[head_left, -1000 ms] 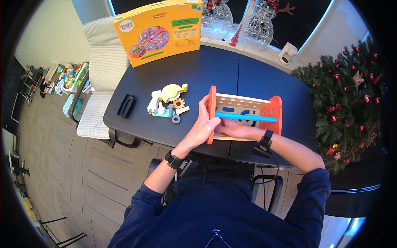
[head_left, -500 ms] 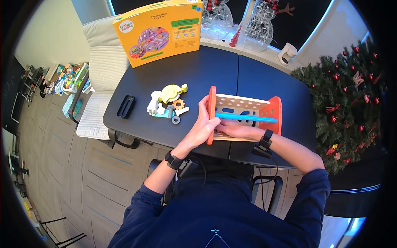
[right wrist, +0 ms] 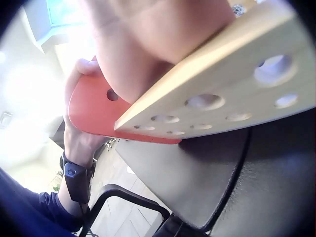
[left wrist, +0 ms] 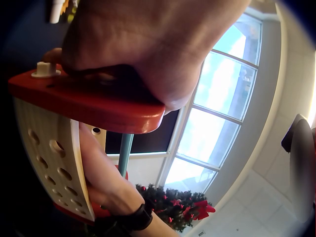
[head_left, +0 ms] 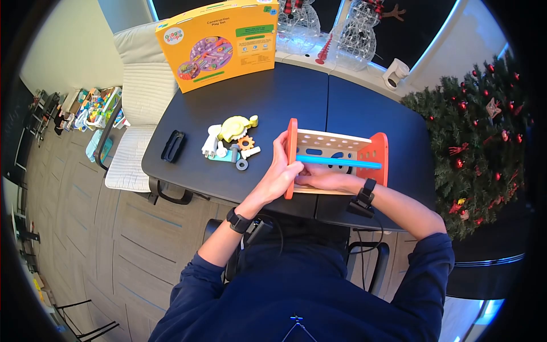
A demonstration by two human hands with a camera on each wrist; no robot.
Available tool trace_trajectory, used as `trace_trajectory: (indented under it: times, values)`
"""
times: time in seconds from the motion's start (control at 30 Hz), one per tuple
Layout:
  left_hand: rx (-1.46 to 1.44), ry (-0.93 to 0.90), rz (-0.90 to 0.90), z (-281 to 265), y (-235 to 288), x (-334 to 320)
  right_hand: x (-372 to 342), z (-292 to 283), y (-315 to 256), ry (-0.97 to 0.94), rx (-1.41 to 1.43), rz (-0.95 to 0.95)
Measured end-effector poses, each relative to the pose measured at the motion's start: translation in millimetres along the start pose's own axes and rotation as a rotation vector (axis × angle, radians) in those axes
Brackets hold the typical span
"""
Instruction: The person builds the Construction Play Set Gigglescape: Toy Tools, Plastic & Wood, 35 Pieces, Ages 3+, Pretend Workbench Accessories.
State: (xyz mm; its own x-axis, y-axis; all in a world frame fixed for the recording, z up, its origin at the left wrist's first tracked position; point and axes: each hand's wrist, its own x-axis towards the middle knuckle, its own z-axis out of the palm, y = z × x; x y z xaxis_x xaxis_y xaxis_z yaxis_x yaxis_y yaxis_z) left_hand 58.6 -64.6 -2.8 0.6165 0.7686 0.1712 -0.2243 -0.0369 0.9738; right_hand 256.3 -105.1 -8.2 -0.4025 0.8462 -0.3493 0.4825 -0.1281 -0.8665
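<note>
A wooden toy toolbox with perforated side boards [head_left: 333,138], orange-red end panels [head_left: 292,159] and a blue rod [head_left: 342,162] stands at the table's front. My left hand [head_left: 277,178] grips its left end panel, thumb over the edge. My right hand [head_left: 323,179] reaches inside, against that panel's inner face; its fingers are hidden. In the left wrist view a white piece [left wrist: 46,69] protrudes from the panel's outer face, close to a left fingertip. The right wrist view shows my right palm [right wrist: 163,34] over the holed board [right wrist: 222,94].
Left of the toolbox lie a yellow-green piece [head_left: 233,129], an orange gear [head_left: 246,143], a grey nut [head_left: 242,164] and several other toy parts. A black tray [head_left: 173,146] sits farther left. Behind stands a yellow box [head_left: 222,48]; a decorated tree [head_left: 467,154] is at the right.
</note>
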Motion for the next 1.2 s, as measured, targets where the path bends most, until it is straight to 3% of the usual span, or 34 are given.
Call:
trace_trajectory:
  times: [0.33,0.43,0.53,0.63,0.73,0.83,0.93,1.03,1.2]
  values:
    - [-0.001,-0.004,-0.008,0,3,-1,0,0,-1,-0.013,-0.112,-0.002]
    - [-0.001,-0.004,-0.024,0,3,-2,1,1,-3,-0.029,-0.021,-0.028]
    - [0.031,-0.008,-0.008,0,5,-1,2,10,3,0.096,-0.097,-0.095]
    - [0.037,-0.011,0.0,0,4,-3,4,4,-1,0.037,-0.146,-0.072]
    - [0.034,-0.01,-0.001,0,6,-2,4,4,-10,0.028,-0.152,0.082]
    - [0.024,-0.011,-0.011,1,6,-3,1,8,-4,0.018,-0.057,-0.035]
    - [0.026,-0.011,0.003,1,7,-2,3,6,-2,0.065,-0.18,-0.109]
    - [0.036,-0.007,0.011,1,4,-3,-1,1,-26,0.0,-0.15,0.097]
    - [0.05,-0.008,0.007,0,3,-3,-2,8,-21,0.028,-0.111,0.006]
